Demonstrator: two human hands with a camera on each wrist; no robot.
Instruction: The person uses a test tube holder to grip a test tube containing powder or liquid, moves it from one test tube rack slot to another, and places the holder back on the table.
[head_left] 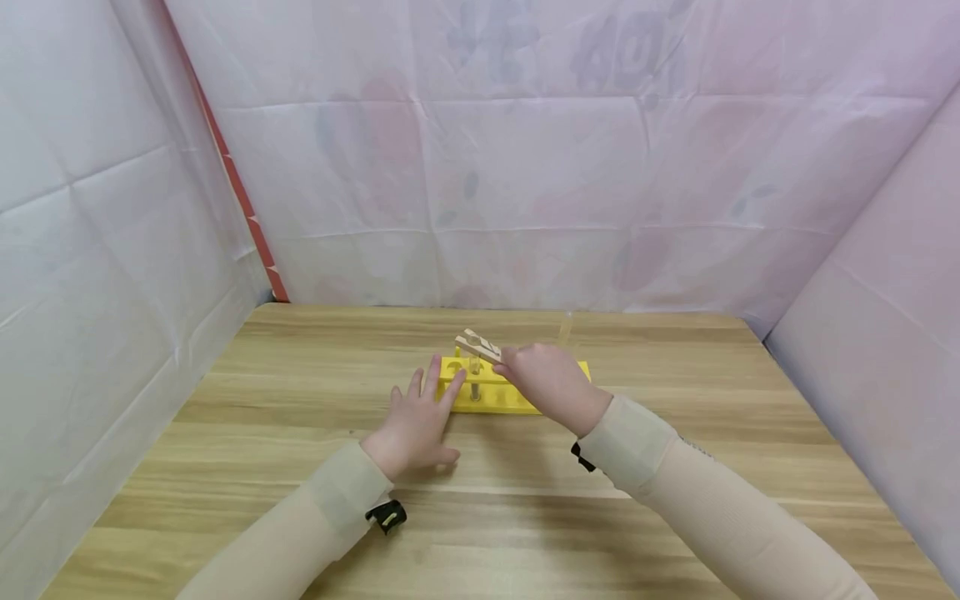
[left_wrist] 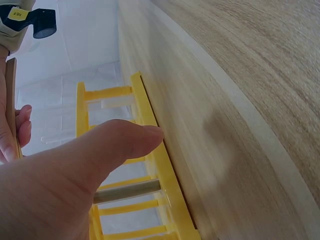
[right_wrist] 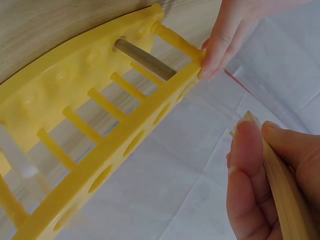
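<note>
My right hand (head_left: 551, 383) grips a wooden test tube clamp (head_left: 482, 347), fingers and thumb curled round its handle. The clamp's front end is over the left part of a yellow test tube rack (head_left: 502, 408), close to the top of a test tube (head_left: 475, 390); I cannot tell whether it touches the glass. That tube stands in the rack with greyish contents low in it. With fingers spread, my left hand (head_left: 412, 425) rests against the rack's left end. Its thumb (left_wrist: 132, 140) extends in front of the rack in the left wrist view.
A clear slender tube (head_left: 565, 329) stands at the rack's right end. The wooden table (head_left: 300, 367) is bordered by white cloth walls (head_left: 525, 167) at the back and both sides. Red trim (head_left: 240, 187) runs down the back left corner.
</note>
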